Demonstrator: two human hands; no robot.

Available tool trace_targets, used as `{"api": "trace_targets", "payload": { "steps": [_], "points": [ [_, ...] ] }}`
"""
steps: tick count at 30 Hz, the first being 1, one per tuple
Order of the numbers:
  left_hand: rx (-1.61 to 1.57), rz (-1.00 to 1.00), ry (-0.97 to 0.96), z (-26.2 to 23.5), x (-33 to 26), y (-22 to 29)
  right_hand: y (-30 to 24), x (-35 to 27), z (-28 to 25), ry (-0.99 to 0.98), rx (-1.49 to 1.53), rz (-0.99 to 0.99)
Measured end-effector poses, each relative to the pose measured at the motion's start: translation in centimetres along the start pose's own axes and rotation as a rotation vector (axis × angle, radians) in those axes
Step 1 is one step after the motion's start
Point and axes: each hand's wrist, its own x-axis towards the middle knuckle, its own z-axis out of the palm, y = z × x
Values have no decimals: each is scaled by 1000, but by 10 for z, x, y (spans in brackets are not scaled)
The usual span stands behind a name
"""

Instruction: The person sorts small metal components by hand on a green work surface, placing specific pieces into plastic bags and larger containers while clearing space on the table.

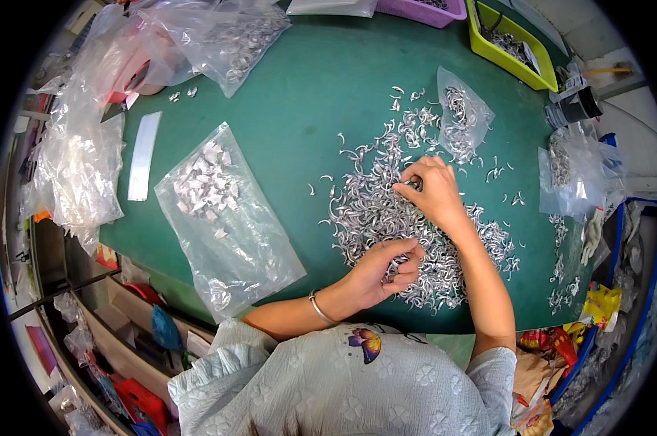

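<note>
A broad pile of small, curved silver metal pieces (368, 207) lies on the green tabletop in front of me. My left hand (386, 270) is curled at the pile's near edge, with a few of these pieces showing inside its fingers. Farther out, my right hand (436, 190) reaches over the pile, its thumb and forefinger pinched together at the surface. Whatever is between those fingertips is too small to make out. Left of the pile lies a clear plastic bag (252, 251) with pale silver pieces (208, 182) in its far half. Beyond my right hand is a smaller bag of metal pieces (459, 120).
A lime-green bin (513, 69) and a purple bin (423, 13) stand along the far edge. Crumpled plastic bags (78, 167) cover the left side, beside a flat whitish strip (144, 156). At the right edge sit a bag (572, 174) and a dark cylindrical object (579, 105).
</note>
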Motion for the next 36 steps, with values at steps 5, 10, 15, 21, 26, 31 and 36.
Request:
{"api": "trace_targets", "payload": {
  "steps": [5, 10, 15, 21, 26, 31, 36],
  "points": [
    [-24, 5, -20, -1, -1, 2, 4, 1, -2, 29, 135, -12],
    [-17, 12, -15, -2, -2, 1, 4, -2, 4, 42, 11, -45],
    [-5, 29, -7, -8, 0, 2, -4, 3, -1, -88, -42, -22],
    [-7, 23, 12, -5, -1, 3, -6, -6, -8, -33, 8, -59],
    [-87, 61, -14, -9, -1, 0, -21, -25, -31, 3, 91, 101],
    [-33, 216, 216, 9, -4, 3, -39, -41, -49, -231, 327, -110],
    [-19, 152, 39, -14, 1, -2, -23, -25, -33, 19, 94, -73]
  ]
}}
